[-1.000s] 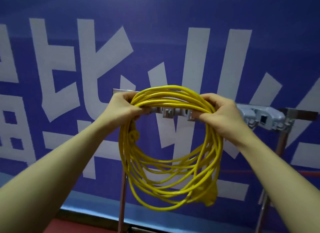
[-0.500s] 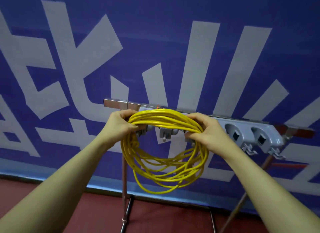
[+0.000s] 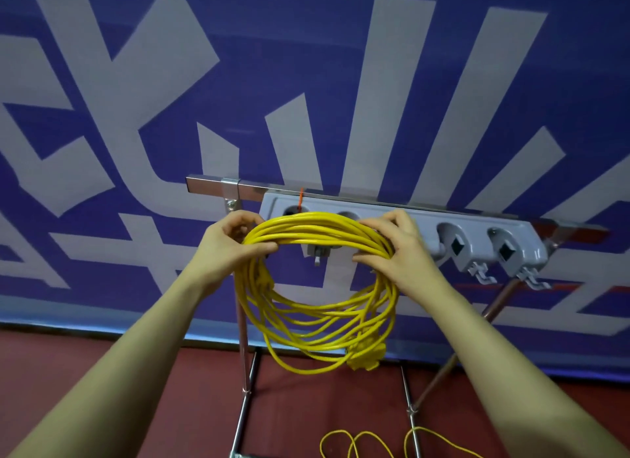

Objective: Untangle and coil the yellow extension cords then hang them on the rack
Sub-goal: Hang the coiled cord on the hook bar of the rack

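Observation:
A coiled yellow extension cord [image 3: 317,328] hangs in a loop between my two hands, with its yellow plug [image 3: 366,353] dangling at the lower right. My left hand [image 3: 228,246] grips the top left of the coil. My right hand [image 3: 395,249] grips the top right. The top strands of the coil lie right in front of the grey hook rack [image 3: 477,232], over its left holders. A grey hook [image 3: 317,253] of the rack shows through the coil. Whether the coil rests on a hook I cannot tell.
The rack sits on a shiny metal bar [image 3: 211,186] carried by a metal stand [image 3: 243,372] on a red floor [image 3: 102,372]. Another loose yellow cord [image 3: 361,440] lies on the floor below. A blue banner with white shapes [image 3: 306,82] fills the background.
The view has tilted down and drawn closer to the rack, so the floor and the second cord now show. Both hands keep their grip on the coil in front of the rack.

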The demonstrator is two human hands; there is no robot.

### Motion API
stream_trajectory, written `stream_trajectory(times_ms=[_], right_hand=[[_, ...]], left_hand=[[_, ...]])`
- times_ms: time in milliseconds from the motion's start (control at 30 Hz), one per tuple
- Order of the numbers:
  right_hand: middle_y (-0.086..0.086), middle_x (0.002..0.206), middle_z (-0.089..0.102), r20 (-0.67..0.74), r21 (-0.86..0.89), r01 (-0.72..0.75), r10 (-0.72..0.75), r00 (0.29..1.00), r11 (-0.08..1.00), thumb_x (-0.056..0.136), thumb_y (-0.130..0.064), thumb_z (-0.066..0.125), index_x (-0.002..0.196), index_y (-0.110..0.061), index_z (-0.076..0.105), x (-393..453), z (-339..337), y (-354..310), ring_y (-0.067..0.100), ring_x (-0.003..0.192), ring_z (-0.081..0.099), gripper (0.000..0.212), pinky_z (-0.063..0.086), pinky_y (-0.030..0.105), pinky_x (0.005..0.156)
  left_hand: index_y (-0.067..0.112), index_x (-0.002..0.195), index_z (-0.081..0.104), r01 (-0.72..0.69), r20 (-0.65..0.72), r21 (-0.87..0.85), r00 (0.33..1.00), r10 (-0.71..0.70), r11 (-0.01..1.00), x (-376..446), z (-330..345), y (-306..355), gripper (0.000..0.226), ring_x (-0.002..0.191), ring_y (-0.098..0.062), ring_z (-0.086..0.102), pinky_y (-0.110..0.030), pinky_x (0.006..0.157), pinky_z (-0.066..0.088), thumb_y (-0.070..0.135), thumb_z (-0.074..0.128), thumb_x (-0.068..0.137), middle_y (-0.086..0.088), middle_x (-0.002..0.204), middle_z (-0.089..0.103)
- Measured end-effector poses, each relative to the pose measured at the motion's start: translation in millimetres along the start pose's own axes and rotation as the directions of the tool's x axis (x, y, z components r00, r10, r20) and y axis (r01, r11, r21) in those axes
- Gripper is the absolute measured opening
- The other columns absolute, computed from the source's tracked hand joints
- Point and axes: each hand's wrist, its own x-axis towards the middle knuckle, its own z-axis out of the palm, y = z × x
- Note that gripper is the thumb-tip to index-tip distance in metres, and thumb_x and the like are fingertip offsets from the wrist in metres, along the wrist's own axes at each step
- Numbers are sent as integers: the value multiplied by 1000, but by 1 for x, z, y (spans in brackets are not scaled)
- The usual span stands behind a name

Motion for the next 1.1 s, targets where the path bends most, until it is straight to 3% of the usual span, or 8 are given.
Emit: stream_trajectory(times_ms=[133,300,500,600,733,867,1000,1100], right_hand=[[-6,96,38,-128,-59,-8,1,992,998,70,-42,75,110,-14,61,-9,6,-1,12,94,43,51,44,35,79],[-17,87,38,-194,3,-51,51,980,999,66,-30,83,93,-16,56,-14,7,-3,-1,71,43,41,43,41,58],[-6,81,45,-218,70,-48,62,974,996,64,-14,86,84,-13,56,-18,3,-9,7,62,40,36,39,23,58],[-4,78,44,-235,108,-62,86,968,992,65,-10,84,80,-16,55,-19,4,-12,7,64,40,34,38,24,59],[-8,66,39,-288,32,-159,161,944,987,69,-19,82,80,-17,55,-22,10,-15,11,60,39,30,41,40,55],[-2,67,46,-298,171,-207,250,921,963,70,-14,82,83,-18,57,-25,13,-17,13,56,41,28,43,34,57],[5,74,58,-288,279,-223,303,908,934,72,-6,79,80,-14,60,-32,10,-20,9,61,51,22,48,25,63],[-1,77,59,-339,272,-206,294,894,940,74,-3,77,77,-12,64,-37,12,-23,4,64,55,16,47,20,64]], left_hand=[[16,100,66,12,1,-60,1000,-12,998,-3,0,-6,45,80,-26,68,-35,79,57,22,81,58,-9,84,66],[16,95,67,-1,-12,-127,1000,-1,992,-6,-1,-10,40,78,-19,66,-26,72,55,18,81,57,-4,82,69],[13,95,66,-32,19,-39,999,33,999,-4,-8,-4,41,85,-20,64,-40,84,55,19,82,57,-8,88,69],[23,94,62,-115,-10,134,993,117,984,-2,-12,-3,44,83,-13,58,-28,78,53,34,84,57,-6,90,63],[11,96,57,-345,-57,548,894,445,762,-2,-12,-9,54,68,-4,32,-19,55,35,47,78,62,2,84,39],[18,84,57,-369,-82,364,902,424,855,-3,-9,-11,36,60,-6,37,-17,54,34,40,79,64,6,71,46],[24,83,69,-246,-136,126,955,262,961,-9,-4,-12,21,72,-22,49,-29,66,46,27,81,66,16,78,58],[17,88,73,-127,-123,-133,986,110,983,-12,-4,-15,20,82,-19,59,-27,76,52,15,78,68,0,87,65]])
